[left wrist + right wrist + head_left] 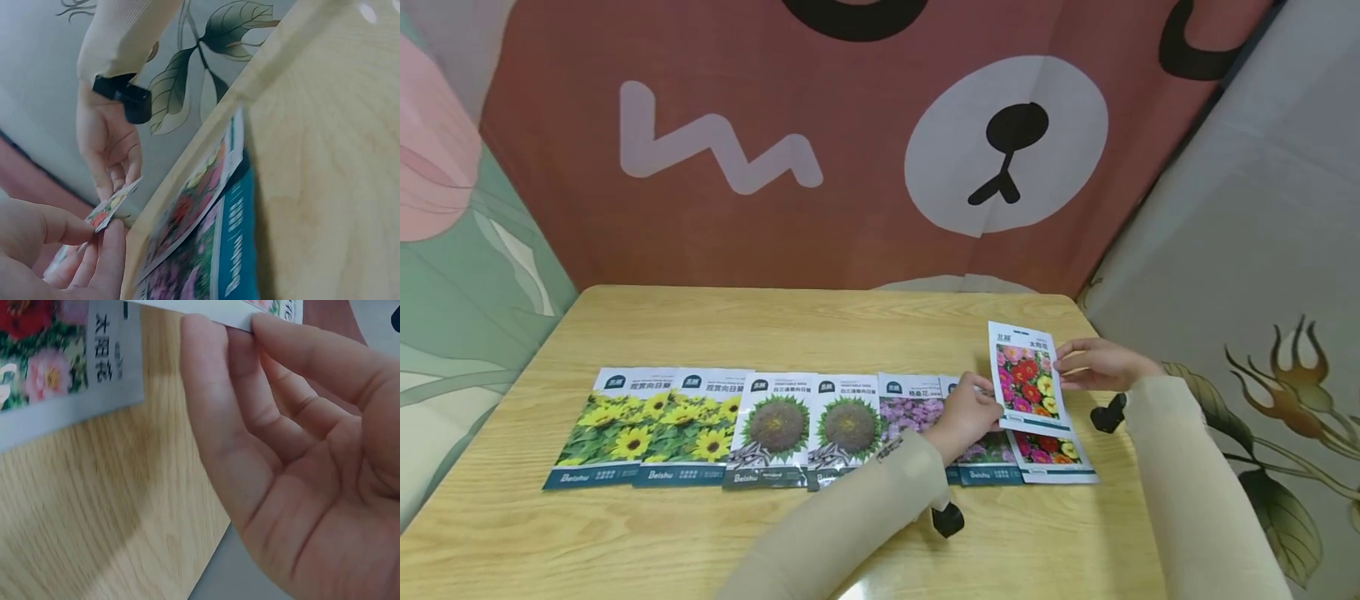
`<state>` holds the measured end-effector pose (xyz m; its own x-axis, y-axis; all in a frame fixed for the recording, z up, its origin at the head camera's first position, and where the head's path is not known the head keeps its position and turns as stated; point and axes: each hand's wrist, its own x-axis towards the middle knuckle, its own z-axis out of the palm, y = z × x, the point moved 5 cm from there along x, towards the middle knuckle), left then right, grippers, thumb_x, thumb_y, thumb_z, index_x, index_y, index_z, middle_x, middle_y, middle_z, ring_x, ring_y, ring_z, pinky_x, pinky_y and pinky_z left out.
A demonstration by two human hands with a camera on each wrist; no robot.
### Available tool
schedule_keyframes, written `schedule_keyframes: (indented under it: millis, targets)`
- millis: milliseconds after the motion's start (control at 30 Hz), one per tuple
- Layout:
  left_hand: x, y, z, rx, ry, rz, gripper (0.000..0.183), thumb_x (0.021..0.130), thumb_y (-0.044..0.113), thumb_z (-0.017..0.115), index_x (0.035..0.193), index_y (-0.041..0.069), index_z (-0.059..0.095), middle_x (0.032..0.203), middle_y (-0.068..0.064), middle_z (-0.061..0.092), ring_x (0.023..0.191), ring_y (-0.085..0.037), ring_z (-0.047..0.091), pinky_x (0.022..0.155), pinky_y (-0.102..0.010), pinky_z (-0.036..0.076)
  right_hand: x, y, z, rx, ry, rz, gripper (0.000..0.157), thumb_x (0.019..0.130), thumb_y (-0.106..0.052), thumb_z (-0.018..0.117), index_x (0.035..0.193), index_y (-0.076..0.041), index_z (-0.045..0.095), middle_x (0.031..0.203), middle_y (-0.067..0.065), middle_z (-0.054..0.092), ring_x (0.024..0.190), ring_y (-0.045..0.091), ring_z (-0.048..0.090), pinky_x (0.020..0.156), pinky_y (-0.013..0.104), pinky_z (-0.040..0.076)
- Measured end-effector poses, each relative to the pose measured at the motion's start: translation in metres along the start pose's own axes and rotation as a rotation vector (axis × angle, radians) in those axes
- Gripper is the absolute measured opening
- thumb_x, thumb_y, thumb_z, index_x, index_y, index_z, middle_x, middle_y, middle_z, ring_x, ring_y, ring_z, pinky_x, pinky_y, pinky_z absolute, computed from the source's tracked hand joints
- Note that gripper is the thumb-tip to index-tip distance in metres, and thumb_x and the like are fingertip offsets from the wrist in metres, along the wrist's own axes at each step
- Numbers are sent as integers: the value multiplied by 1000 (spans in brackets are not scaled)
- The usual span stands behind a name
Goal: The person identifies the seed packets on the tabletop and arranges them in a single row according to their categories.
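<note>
A seed packet [1026,379] with red, pink and yellow flowers is held up at the right end of a row of packets. My left hand [966,417] pinches its lower left corner between thumb and fingers. At its right edge, my right hand [1101,364] pinches it with thumb and fingertips. Below it lies a matching flower packet [1052,454], partly covered in the head view. That one overlaps a purple-flower packet [194,269] with a teal bottom band. In the right wrist view, the held packet's white edge [181,306] shows at the fingertips.
Further left in the row lie another purple-flower packet [910,408], two packets with large sunflower heads [777,425] and two yellow sunflower packets [610,425]. They rest on a wooden table [700,542]. A printed bear curtain [850,225] hangs behind; a floral cloth [1262,275] hangs at right.
</note>
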<state>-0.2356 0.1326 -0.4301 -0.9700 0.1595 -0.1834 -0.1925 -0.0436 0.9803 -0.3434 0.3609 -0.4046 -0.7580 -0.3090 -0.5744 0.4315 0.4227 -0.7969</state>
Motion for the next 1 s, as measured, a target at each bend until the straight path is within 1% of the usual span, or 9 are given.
schedule_keyframes:
  millis: [133,267,433,500,633,733,833,933,1000]
  targets:
    - [-2,-5,11,10,17,2,34,80,-8,62,110,4,49,83,-5,55,64,-22,62,64,-34,58,-1,8,-4,-18,-19,52,17,97,-8,50,112,-1,45,104,15,57,90,23,62,89,41,51]
    - [-7,-8,19,32,-18,-8,36,81,-6,62,114,3,50,86,-5,55,64,-22,62,62,-32,57,-3,14,-6,-33,-45,81,17,97,-7,49,111,0,44,102,15,56,88,23,62,85,38,53]
    - [-11,-14,27,75,-55,-65,42,85,4,63,124,3,49,99,-7,59,71,-22,62,66,-31,54,-2,22,-10,-68,-42,110,16,97,-7,49,110,0,45,101,14,56,87,22,61,83,37,54]
    - [-12,-17,31,37,-57,-100,44,84,4,63,125,2,49,104,-10,59,75,-23,62,69,-33,54,-1,26,-12,-77,-38,133,13,98,-10,48,107,-1,47,100,13,56,87,21,60,83,37,54]
    - [-14,-23,39,-25,-102,-164,51,83,4,64,130,-1,47,120,-16,55,88,-25,63,79,-38,54,1,36,-16,-120,-49,173,17,99,-18,47,104,-3,51,99,12,57,87,20,60,84,37,53]
    - [-16,-26,43,33,-136,-190,53,84,10,65,133,2,48,127,-13,53,93,-22,61,85,-39,51,1,41,-18,-184,-54,182,19,98,-20,51,105,-3,53,100,12,60,87,21,61,83,37,54]
    - [-18,-27,45,123,-136,-193,52,83,16,67,131,6,52,125,-7,55,97,-19,58,88,-39,48,0,45,-20,-209,-46,172,16,95,-16,55,104,-2,53,99,13,61,86,22,62,81,37,55]
    - [-19,-27,47,149,-129,-188,51,82,16,66,130,7,53,125,-6,55,104,-19,56,92,-39,46,0,46,-21,-189,-56,157,13,95,-12,55,103,-3,52,98,13,61,85,22,62,81,36,55]
    - [-21,-26,49,138,-131,-187,51,82,16,66,131,6,53,127,-7,54,106,-21,56,93,-39,45,-1,46,-21,-181,-71,146,11,95,-10,54,102,-3,52,97,13,61,84,21,63,80,36,55]
